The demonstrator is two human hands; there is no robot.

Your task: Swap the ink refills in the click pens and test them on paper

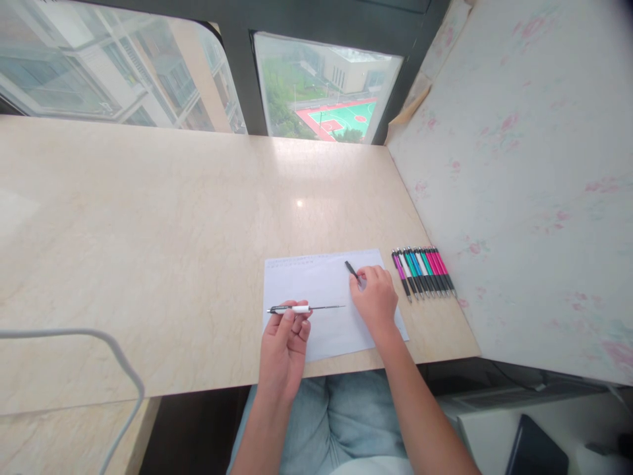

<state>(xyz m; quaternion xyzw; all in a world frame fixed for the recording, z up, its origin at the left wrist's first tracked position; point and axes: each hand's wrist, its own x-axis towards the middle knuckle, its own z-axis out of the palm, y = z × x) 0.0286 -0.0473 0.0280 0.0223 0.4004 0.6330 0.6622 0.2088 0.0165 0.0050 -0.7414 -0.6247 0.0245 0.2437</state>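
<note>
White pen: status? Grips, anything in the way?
Left grip on white pen, refill exposed. Right grip at black pen part, over paper. Pen row right of paper, seemingly out of the way.

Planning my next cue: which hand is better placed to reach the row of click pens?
The right hand, probably: it is nearer the row of click pens, though at a black pen part. The left hand, farther off, holds a white pen, refill exposed.

Paper point(336, 336) on counter point(198, 231), pens point(424, 272) to its right, window point(326, 92) behind
</note>
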